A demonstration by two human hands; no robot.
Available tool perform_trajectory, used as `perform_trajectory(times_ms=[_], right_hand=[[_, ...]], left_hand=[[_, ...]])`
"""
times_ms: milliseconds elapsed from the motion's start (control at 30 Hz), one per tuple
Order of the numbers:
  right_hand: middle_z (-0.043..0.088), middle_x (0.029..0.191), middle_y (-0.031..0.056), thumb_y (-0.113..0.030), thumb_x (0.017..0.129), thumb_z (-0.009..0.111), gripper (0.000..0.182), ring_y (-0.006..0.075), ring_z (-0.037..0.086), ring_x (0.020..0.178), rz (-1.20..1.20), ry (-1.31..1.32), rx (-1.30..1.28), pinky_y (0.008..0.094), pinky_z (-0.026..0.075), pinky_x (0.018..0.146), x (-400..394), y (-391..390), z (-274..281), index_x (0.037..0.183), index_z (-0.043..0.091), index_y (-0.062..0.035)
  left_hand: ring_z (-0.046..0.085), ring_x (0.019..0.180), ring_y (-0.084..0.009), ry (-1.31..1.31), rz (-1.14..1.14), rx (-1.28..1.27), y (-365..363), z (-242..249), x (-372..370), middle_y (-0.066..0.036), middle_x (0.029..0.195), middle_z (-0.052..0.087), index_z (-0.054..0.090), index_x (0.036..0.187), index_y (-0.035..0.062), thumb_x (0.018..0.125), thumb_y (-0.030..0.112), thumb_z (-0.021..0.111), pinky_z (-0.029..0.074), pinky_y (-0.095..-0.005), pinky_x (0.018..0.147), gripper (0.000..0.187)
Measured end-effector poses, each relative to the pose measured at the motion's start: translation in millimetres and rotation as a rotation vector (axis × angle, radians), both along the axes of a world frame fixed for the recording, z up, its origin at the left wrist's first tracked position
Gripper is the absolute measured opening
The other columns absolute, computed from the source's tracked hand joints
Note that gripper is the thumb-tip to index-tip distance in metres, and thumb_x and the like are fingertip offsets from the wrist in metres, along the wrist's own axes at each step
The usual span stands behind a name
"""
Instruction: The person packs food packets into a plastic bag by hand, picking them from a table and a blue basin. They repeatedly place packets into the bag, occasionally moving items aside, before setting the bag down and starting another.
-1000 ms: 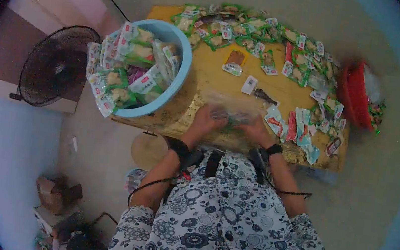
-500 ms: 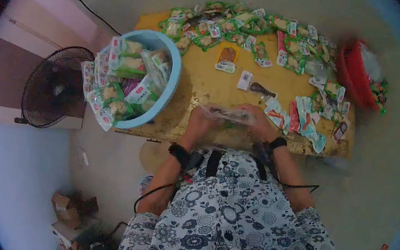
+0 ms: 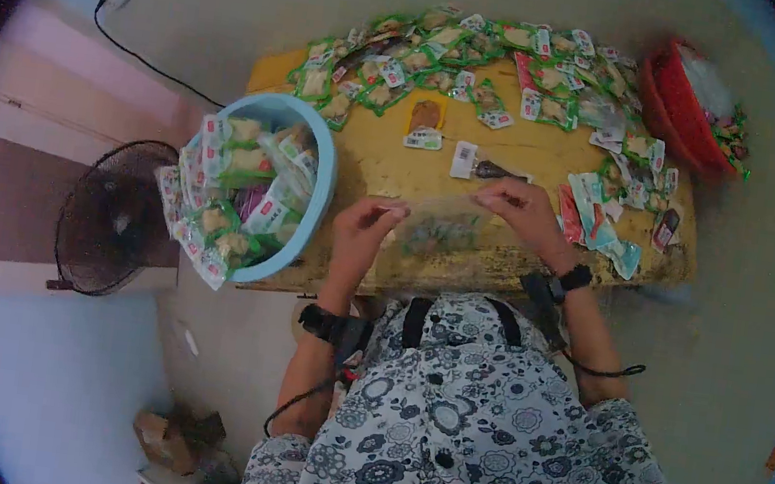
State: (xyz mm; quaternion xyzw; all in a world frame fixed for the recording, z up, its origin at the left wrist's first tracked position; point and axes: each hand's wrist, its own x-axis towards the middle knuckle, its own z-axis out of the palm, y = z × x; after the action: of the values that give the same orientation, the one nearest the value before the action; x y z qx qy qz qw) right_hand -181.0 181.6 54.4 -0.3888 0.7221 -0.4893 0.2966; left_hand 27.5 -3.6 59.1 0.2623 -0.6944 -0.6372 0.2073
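Note:
A clear plastic bag with green print is stretched between my two hands over the front of the yellow table. My left hand pinches its left top corner, and my right hand pinches the right top corner. Just beyond the bag lies a dark food pack with a white label. A yellow-edged pack with brown food sits farther back. Teal and red packs lie right of my right hand.
A light blue basin full of packets stands at the left, beside a black fan. Many green packets line the table's back edge. A red basin is at the back right. Cardboard lies on the floor at lower left.
My hands have moved apart and the plastic bag, bunched between them before, is now spread open flat. The camera view has shifted and turned slightly.

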Motion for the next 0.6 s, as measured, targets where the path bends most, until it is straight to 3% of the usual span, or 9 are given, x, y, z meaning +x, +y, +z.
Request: perform_trajectory(times_ms=[133, 233, 533, 600], right_hand=[[0.069, 0.097, 0.0055, -0.012, 0.089, 0.065, 0.015, 0.0111, 0.061, 0.09, -0.045, 0.06, -0.004, 0.0256, 0.048, 0.08, 7, 1, 19, 0.098, 0.07, -0.001], [0.069, 0.096, 0.0057, -0.013, 0.089, 0.065, 0.015, 0.0117, 0.062, 0.09, -0.074, 0.013, -0.102, 0.0258, 0.048, 0.08, 4, 1, 1, 0.098, 0.07, -0.0012], [0.068, 0.095, 0.0051, -0.013, 0.089, 0.066, 0.016, 0.0124, 0.062, 0.09, -0.022, 0.032, -0.17, 0.0278, 0.048, 0.081, 2, -1, 12, 0.099, 0.069, -0.0016], [0.067, 0.095, 0.005, -0.013, 0.089, 0.066, 0.015, 0.0124, 0.061, 0.089, -0.012, 0.043, -0.189, 0.0281, 0.048, 0.081, 3, -1, 13, 0.098, 0.068, -0.0014]], left_hand=[[0.064, 0.087, -0.0115, 0.147, 0.023, 0.077, 0, -4, 3, -0.006, 0.095, 0.07, 0.07, 0.098, -0.0001, 0.089, 0.012, 0.067, 0.05, -0.0258, 0.079, 0.016], [0.063, 0.085, -0.011, -0.027, 0.006, -0.105, -6, -6, 1, -0.006, 0.095, 0.07, 0.07, 0.095, -0.0005, 0.09, 0.013, 0.066, 0.049, -0.0254, 0.077, 0.015], [0.062, 0.092, -0.0131, -0.056, -0.091, -0.1, -23, -8, 7, -0.006, 0.099, 0.069, 0.069, 0.099, 0.0037, 0.089, 0.017, 0.068, 0.049, -0.0279, 0.082, 0.017], [0.061, 0.096, -0.0195, -0.057, -0.124, -0.323, -20, -1, 4, -0.008, 0.101, 0.068, 0.068, 0.101, 0.005, 0.081, 0.015, 0.073, 0.048, -0.0326, 0.085, 0.023]])
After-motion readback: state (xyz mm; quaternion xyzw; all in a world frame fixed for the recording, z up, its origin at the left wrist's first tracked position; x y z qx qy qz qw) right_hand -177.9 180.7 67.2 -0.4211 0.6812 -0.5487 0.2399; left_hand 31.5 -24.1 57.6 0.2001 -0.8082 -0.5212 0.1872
